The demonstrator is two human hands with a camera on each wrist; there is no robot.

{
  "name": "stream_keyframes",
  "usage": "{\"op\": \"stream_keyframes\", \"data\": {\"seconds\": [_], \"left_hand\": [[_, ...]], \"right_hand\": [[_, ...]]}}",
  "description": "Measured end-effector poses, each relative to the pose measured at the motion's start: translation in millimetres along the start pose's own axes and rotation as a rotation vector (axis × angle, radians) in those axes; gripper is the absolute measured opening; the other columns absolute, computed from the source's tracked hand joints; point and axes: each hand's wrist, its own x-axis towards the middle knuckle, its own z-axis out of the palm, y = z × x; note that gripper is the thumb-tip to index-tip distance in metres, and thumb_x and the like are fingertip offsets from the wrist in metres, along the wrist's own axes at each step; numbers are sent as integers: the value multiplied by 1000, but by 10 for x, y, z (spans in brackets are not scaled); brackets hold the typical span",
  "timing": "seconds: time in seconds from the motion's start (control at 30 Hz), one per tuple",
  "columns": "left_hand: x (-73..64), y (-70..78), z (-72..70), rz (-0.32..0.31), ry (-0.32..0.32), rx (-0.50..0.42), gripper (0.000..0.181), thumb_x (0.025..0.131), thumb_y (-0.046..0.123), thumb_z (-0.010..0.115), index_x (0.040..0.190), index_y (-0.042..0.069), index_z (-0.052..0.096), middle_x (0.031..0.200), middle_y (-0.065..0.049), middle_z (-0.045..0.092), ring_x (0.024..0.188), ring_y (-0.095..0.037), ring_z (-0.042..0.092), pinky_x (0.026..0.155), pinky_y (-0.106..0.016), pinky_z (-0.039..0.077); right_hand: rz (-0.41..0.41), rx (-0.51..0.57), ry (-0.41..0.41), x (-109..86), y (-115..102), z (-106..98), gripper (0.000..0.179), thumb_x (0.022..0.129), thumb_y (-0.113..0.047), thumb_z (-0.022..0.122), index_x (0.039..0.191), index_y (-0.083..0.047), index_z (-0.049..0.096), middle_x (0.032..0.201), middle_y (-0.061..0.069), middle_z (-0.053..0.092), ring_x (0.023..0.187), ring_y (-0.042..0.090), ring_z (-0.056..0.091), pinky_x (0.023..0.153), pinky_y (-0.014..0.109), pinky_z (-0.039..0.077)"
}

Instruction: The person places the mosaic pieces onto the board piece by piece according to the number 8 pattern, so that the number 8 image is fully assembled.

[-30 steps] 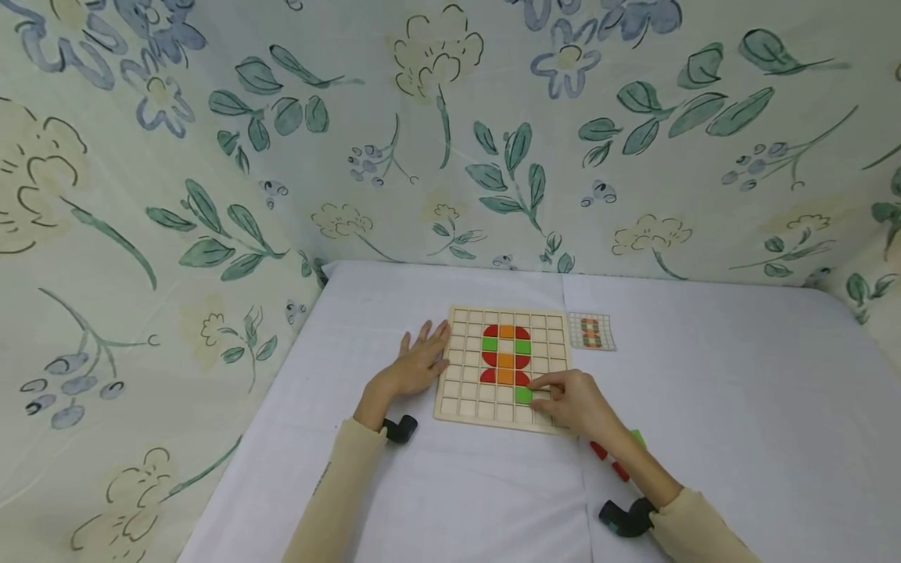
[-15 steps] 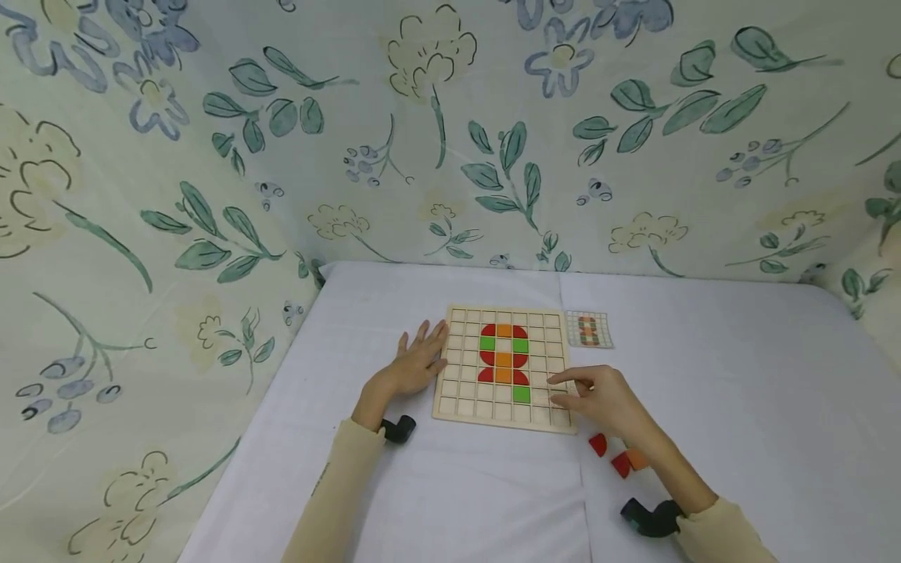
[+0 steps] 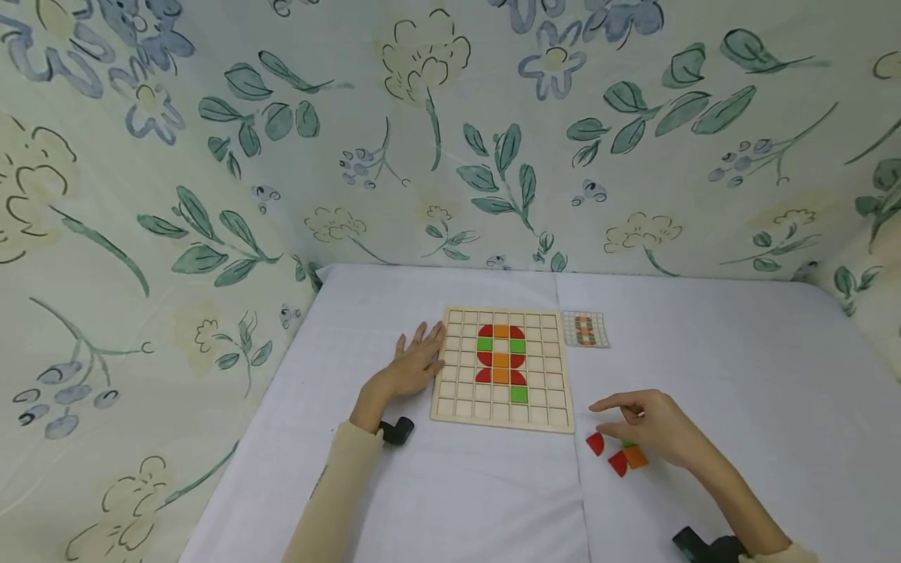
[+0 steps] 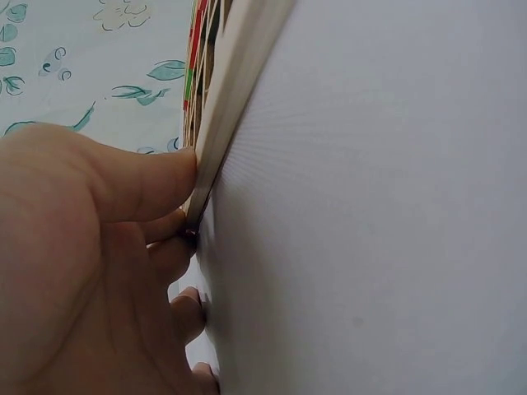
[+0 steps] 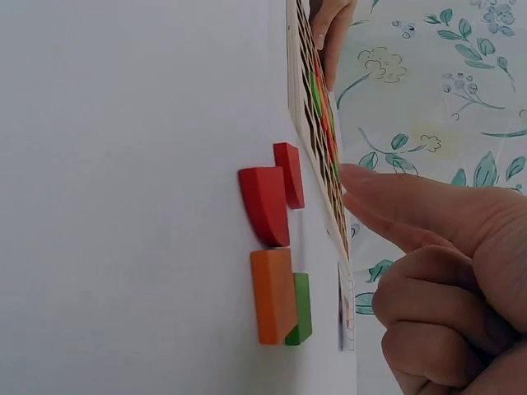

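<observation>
My left hand (image 3: 411, 370) lies on the cloth with fingers straight, thumb and fingertips at the left side of a wooden grid board (image 3: 549, 367). In the left wrist view the thumb touches the board's edge (image 4: 235, 74). Red, orange and green blocks form a pattern in the grid; a green block (image 3: 518, 394) sits lowest. My right hand (image 3: 658, 422) hovers over the loose blocks, holding nothing, its thumb and index finger stretched out and apart. Beneath it lie two red quarter-round blocks (image 3: 594, 444), an orange square block (image 3: 636, 456) and a partly hidden green block (image 5: 303, 309).
A small card (image 3: 586, 329) printed with a gridded block pattern lies against the board's right side. White cloth (image 3: 493, 500) covers the table, with a floral curtain (image 3: 450, 141) behind it. Black devices (image 3: 398, 431) sit at both wrists.
My right hand has left the green block in the grid and moved right and nearer, over the loose blocks. The left hand keeps its place at the board's edge.
</observation>
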Motion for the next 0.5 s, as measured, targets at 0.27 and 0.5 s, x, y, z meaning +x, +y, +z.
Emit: {"op": "stream_keyframes", "data": {"seconds": [0.27, 0.5], "left_hand": [[9, -9, 1, -1, 3, 20, 67, 112, 32, 39, 167, 10, 6, 176, -6, 1, 163, -33, -10, 129, -63, -9], [27, -13, 15, -6, 6, 29, 67, 112, 33, 39, 167, 11, 6, 176, -5, 1, 163, -32, -10, 129, -63, -9]], "right_hand": [[0, 98, -151, -61, 106, 78, 33, 79, -22, 90, 108, -10, 80, 61, -7, 31, 54, 4, 29, 49, 19, 24], [19, 75, -148, -39, 98, 137, 29, 77, -18, 91, 103, -11, 80, 60, -7, 32, 52, 4, 30, 48, 18, 27]]}}
